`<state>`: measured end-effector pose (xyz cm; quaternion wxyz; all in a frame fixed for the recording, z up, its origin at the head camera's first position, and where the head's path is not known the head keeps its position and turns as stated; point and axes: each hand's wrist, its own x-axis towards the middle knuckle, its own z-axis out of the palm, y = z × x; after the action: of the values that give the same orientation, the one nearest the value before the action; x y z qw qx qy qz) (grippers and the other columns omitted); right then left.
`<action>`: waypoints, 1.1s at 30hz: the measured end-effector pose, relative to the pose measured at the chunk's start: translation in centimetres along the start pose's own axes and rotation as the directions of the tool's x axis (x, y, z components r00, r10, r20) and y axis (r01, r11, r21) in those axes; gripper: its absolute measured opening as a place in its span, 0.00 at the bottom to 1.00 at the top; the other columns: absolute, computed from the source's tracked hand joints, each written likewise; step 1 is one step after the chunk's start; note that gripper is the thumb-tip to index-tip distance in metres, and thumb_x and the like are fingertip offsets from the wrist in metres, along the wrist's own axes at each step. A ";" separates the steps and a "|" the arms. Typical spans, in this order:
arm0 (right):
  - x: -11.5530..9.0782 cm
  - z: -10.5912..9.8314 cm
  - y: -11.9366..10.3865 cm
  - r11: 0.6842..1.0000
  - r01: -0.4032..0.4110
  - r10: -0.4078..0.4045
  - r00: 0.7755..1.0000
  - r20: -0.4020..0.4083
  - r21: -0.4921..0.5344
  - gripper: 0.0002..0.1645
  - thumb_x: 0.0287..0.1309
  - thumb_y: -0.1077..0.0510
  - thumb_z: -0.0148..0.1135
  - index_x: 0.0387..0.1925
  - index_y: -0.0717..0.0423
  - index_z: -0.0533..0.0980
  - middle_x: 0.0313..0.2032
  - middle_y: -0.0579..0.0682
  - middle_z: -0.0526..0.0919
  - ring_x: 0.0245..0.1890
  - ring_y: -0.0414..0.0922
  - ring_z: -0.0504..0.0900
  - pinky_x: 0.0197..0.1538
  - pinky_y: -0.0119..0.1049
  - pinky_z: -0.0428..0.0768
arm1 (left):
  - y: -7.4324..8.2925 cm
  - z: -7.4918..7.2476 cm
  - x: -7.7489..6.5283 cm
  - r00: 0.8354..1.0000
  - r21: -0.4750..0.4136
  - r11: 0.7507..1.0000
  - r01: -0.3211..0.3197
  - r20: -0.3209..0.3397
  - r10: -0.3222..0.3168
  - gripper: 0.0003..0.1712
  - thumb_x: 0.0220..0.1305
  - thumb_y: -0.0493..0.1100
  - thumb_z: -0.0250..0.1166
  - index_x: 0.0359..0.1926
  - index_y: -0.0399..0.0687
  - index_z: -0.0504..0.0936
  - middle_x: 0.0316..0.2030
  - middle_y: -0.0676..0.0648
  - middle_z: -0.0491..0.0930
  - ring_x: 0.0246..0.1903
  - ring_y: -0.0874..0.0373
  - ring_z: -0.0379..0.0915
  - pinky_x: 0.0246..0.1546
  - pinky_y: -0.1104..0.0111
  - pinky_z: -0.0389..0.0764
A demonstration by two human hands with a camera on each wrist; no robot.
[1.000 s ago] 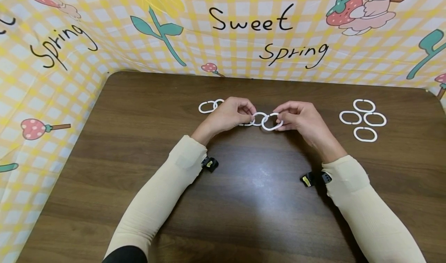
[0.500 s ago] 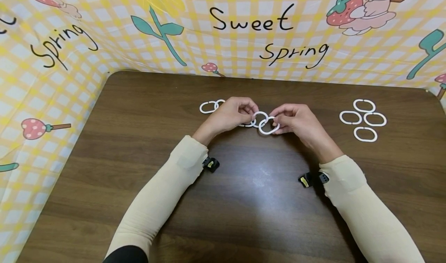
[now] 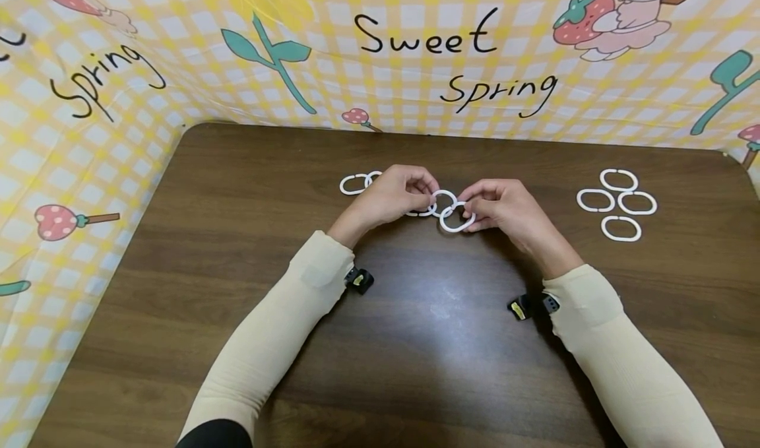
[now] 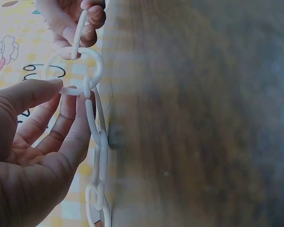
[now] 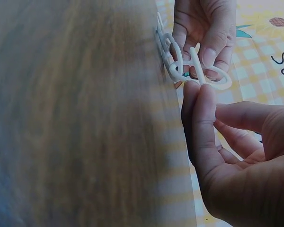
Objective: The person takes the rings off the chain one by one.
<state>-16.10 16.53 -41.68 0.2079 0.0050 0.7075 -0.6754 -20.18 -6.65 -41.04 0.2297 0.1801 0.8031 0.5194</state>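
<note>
In the head view my left hand [image 3: 388, 196] pinches a white oval plastic link [image 4: 100, 71] between thumb and fingertips. That link belongs to a chain [image 4: 103, 156] of several white links, which trails along the table behind the hand; the hand covers part of it. My right hand [image 3: 509, 212] pinches another white link [image 5: 197, 64] at one side. This second link crosses the ring of the left hand's link and looks hooked through it. In the head view the chain's far links [image 3: 351, 192] come out left of my left hand.
Several loose white links [image 3: 621, 238] lie grouped on the right of the brown wooden table [image 3: 451, 355]. A yellow checked cloth [image 3: 410, 72] stands behind the table and along its left side. Small black cameras [image 3: 359, 280] sit at both wrists.
My right hand has shifted slightly left and toward me, bringing its link lower across the left hand's link. The left hand has hardly moved, and the loose links lie as before.
</note>
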 end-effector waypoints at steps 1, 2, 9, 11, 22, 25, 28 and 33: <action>0.0 0.0 0.0 1.000 -0.001 0.001 1.000 -0.001 0.000 0.13 0.68 0.72 0.56 0.51 0.77 0.76 0.28 0.49 0.84 0.30 0.41 0.85 0.37 0.36 0.89 | 0.0 0.0 0.0 1.000 -0.004 1.000 0.002 -0.001 -0.002 0.08 0.67 0.33 0.65 0.45 0.34 0.84 0.35 0.47 0.81 0.35 0.60 0.76 0.38 0.73 0.78; 0.1 0.0 0.1 1.000 -0.001 0.001 1.000 -0.001 0.000 0.13 0.68 0.72 0.56 0.51 0.77 0.76 0.28 0.49 0.84 0.30 0.40 0.85 0.37 0.36 0.89 | 0.0 0.0 0.0 1.000 -0.009 1.000 0.002 -0.002 -0.002 0.08 0.67 0.33 0.65 0.45 0.34 0.84 0.34 0.47 0.81 0.35 0.60 0.76 0.38 0.73 0.78; 0.2 0.1 0.2 1.000 -0.015 0.014 1.000 -0.005 -0.005 0.11 0.69 0.72 0.55 0.50 0.75 0.76 0.27 0.49 0.84 0.27 0.39 0.84 0.38 0.37 0.90 | -0.1 0.0 -0.1 1.000 -0.037 0.999 -0.004 0.000 0.005 0.08 0.67 0.32 0.65 0.45 0.32 0.84 0.34 0.47 0.81 0.34 0.61 0.76 0.37 0.74 0.78; 0.2 0.0 0.3 1.000 -0.016 0.016 1.000 -0.007 -0.004 0.11 0.69 0.72 0.55 0.50 0.74 0.76 0.27 0.49 0.84 0.27 0.39 0.84 0.38 0.38 0.90 | -0.1 0.0 -0.1 1.000 -0.040 0.999 -0.002 0.000 0.002 0.08 0.67 0.32 0.65 0.45 0.32 0.84 0.34 0.47 0.81 0.34 0.61 0.76 0.36 0.74 0.78; 0.0 -0.1 0.1 1.000 -0.005 0.005 1.000 -0.003 -0.008 0.13 0.69 0.72 0.55 0.51 0.77 0.75 0.27 0.49 0.84 0.28 0.39 0.85 0.38 0.38 0.90 | 0.0 0.1 0.0 1.000 -0.056 0.998 0.011 -0.005 -0.011 0.07 0.67 0.31 0.66 0.44 0.31 0.84 0.33 0.48 0.81 0.33 0.62 0.77 0.37 0.75 0.79; 0.0 -0.1 0.1 1.000 -0.008 0.008 1.000 -0.005 -0.016 0.13 0.69 0.72 0.55 0.52 0.77 0.75 0.27 0.49 0.84 0.28 0.39 0.85 0.38 0.38 0.90 | 0.0 0.0 0.0 1.000 -0.049 0.999 0.011 -0.007 -0.011 0.07 0.67 0.32 0.66 0.44 0.32 0.84 0.33 0.48 0.81 0.33 0.61 0.77 0.37 0.75 0.79; -0.1 -0.1 0.1 1.000 -0.010 0.010 1.000 -0.001 -0.021 0.13 0.69 0.72 0.55 0.52 0.77 0.75 0.27 0.49 0.84 0.27 0.39 0.85 0.38 0.38 0.90 | 0.0 0.0 0.1 1.000 -0.040 0.999 0.011 -0.009 -0.012 0.06 0.66 0.32 0.66 0.43 0.33 0.84 0.33 0.47 0.81 0.33 0.61 0.77 0.37 0.74 0.79; -0.1 -0.2 0.1 1.000 -0.004 0.005 1.000 0.005 -0.022 0.12 0.69 0.72 0.56 0.51 0.77 0.75 0.28 0.50 0.84 0.27 0.40 0.85 0.38 0.38 0.90 | 0.0 0.0 0.2 1.000 -0.047 0.999 0.019 -0.006 -0.020 0.06 0.67 0.32 0.66 0.43 0.33 0.85 0.33 0.47 0.82 0.33 0.61 0.77 0.37 0.74 0.80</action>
<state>-16.00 16.73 -41.79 0.2111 0.0027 0.7143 -0.6673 -20.30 -6.57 -41.08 0.2364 0.1651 0.7931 0.5365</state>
